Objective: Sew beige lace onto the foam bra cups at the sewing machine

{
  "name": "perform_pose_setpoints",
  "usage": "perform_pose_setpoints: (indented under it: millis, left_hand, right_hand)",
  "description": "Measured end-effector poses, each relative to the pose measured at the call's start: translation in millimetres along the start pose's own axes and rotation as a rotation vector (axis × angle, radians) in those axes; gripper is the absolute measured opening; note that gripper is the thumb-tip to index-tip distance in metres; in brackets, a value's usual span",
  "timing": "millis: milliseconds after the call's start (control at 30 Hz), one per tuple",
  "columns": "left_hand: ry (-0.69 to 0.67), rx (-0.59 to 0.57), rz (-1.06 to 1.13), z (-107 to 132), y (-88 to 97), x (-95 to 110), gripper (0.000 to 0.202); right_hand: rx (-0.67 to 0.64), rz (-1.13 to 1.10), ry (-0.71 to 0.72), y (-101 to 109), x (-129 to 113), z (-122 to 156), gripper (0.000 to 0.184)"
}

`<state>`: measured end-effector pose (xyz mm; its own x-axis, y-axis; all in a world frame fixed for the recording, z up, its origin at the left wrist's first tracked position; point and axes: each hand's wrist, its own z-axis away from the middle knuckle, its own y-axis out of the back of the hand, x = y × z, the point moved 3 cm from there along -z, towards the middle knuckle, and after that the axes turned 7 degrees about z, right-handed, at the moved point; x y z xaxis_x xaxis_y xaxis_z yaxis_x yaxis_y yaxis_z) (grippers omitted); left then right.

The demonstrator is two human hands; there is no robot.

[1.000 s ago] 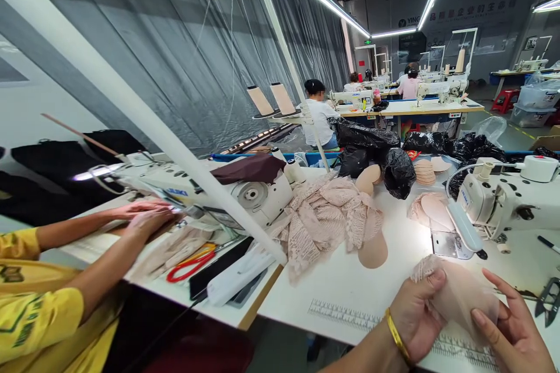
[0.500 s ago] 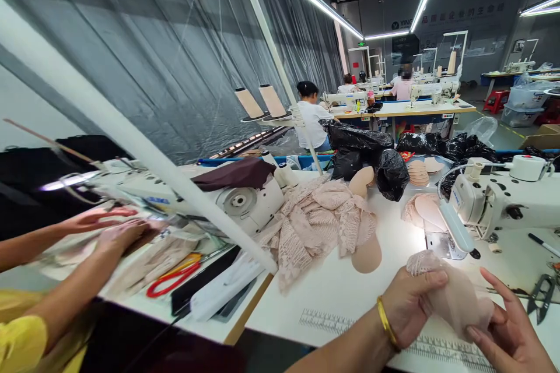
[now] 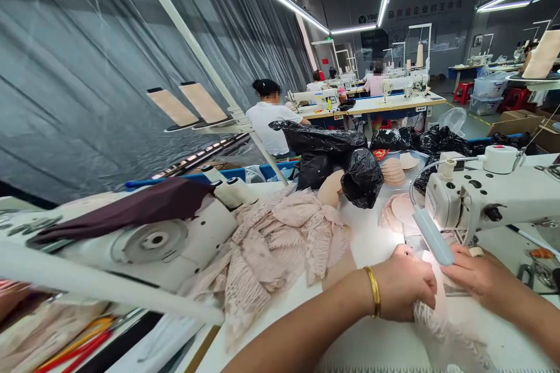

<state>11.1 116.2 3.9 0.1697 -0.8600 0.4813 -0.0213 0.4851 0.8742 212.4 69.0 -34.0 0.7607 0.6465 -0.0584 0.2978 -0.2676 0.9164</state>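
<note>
A beige lace fabric piece (image 3: 437, 326) lies under the lit needle area of the white sewing machine (image 3: 464, 204), its loose end trailing toward me. My left hand (image 3: 405, 282), with a gold bracelet at the wrist, is closed on the left side of this piece. My right hand (image 3: 485, 277) rests on the fabric's right side, fingers stretched toward the needle. A grey tubular lamp (image 3: 433, 236) partly covers its fingertips and the stitching spot. Just behind the needle sit more lace and cup-shaped pieces (image 3: 398, 210).
To the left is a heap of beige lace (image 3: 284, 233). Black plastic bags (image 3: 361, 178) and stacked beige pads (image 3: 392, 172) stand at the back. Dark scissors (image 3: 525, 274) lie on the right. A neighbouring machine (image 3: 175, 245) and a slanted white pole (image 3: 109, 282) border the left.
Both hands have brought the lace fabric piece from in front of the machine to its needle area. The camera view has turned right, and the co-worker's arms have mostly left the picture.
</note>
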Motion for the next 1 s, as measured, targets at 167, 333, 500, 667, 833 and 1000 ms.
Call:
perform_pose_setpoints:
  millis: [167, 333, 500, 667, 833, 1000]
  left_hand:
    - [-0.054, 0.077, 0.054, 4, -1.0, -2, 0.005]
    - [-0.074, 0.095, 0.06, 2, -1.5, -7, 0.005]
    - [-0.095, 0.132, 0.063, 1, -1.0, -12, 0.007]
    - [-0.12, 0.166, 0.085, 2, -2.9, -14, 0.004]
    - [-0.119, 0.168, 0.089, 2, -4.9, -16, 0.005]
    - [-0.103, 0.174, 0.069, 0, -3.7, -21, 0.008]
  right_hand:
    - [-0.064, 0.028, -0.079, -3, 9, 12, 0.048]
    - [-0.058, 0.077, -0.121, -3, 12, 11, 0.046]
    - [-0.072, 0.053, -0.166, -9, 17, 14, 0.04]
    - [-0.085, 0.082, -0.172, -16, 21, 21, 0.043]
    - [-0.089, 0.081, -0.175, -20, 24, 26, 0.039]
    - [-0.104, 0.078, -0.169, -14, 22, 22, 0.037]
